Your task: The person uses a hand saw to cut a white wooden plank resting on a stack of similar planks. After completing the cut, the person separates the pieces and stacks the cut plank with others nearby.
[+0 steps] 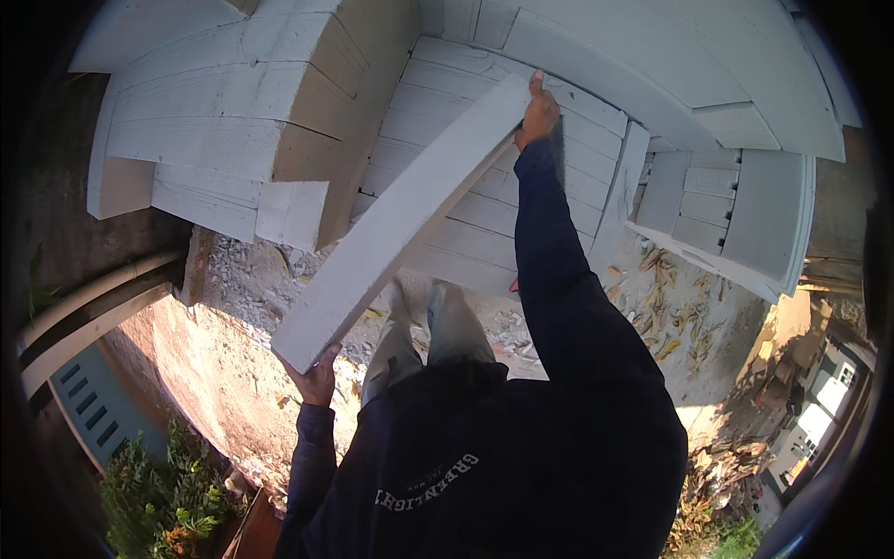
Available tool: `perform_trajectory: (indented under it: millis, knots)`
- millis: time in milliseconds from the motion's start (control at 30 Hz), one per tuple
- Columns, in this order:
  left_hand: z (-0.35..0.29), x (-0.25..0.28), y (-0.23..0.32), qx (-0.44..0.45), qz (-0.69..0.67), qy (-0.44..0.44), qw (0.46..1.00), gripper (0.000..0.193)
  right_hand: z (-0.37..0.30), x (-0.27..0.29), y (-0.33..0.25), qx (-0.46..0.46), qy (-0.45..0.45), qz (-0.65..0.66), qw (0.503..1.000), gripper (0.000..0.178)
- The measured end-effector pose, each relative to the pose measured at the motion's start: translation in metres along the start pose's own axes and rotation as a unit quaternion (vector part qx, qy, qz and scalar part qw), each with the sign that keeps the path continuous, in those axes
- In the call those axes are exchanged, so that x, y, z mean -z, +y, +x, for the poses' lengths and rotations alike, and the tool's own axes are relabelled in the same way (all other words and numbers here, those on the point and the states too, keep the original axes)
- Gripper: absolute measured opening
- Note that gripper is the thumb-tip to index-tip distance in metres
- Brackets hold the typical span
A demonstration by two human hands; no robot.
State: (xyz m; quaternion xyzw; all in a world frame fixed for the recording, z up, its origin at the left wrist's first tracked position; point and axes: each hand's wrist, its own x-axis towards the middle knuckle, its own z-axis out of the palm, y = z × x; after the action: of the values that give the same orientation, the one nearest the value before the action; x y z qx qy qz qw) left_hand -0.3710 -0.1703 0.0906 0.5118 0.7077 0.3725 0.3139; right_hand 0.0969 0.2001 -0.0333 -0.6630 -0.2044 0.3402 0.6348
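Observation:
A long pale grey block [400, 224], like lightweight concrete, slants across the middle from lower left to upper right. My left hand [317, 380] grips its near lower end, with the fingers partly hidden beneath. At the far end my right hand [538, 114] is closed on the edge, thumb side up. Under and behind the block lies a stack of similar blocks [456, 247] set side by side in rows. I cannot tell whether the held block touches this stack.
Tall block stacks stand at the left [205, 140], along the back [643, 56] and at the right [703, 200]. Rubble and dry leaves [666, 289] litter the ground around my legs. Green plants [158, 494] and a blue slotted panel [93, 401] are at the lower left.

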Motion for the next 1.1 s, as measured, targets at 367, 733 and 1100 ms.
perform_trajectory:
  millis: [367, 733, 1100]
  knots:
    - [-0.018, -0.124, 0.028, -0.026, -0.072, -0.008, 0.997, 0.100, 0.081, 0.039, -0.032, -0.046, -0.113, 0.147, 0.982, 0.058]
    - [-0.004, -0.162, -0.013, -0.006, -0.084, -0.066, 0.994, 0.086, 0.103, 0.065, -0.022, -0.007, -0.077, 0.148, 0.986, 0.040]
    - [0.007, -0.144, -0.040, -0.024, -0.076, -0.163, 0.983, 0.084, 0.027, 0.071, -0.020, 0.077, 0.120, -0.165, 0.976, 0.084]
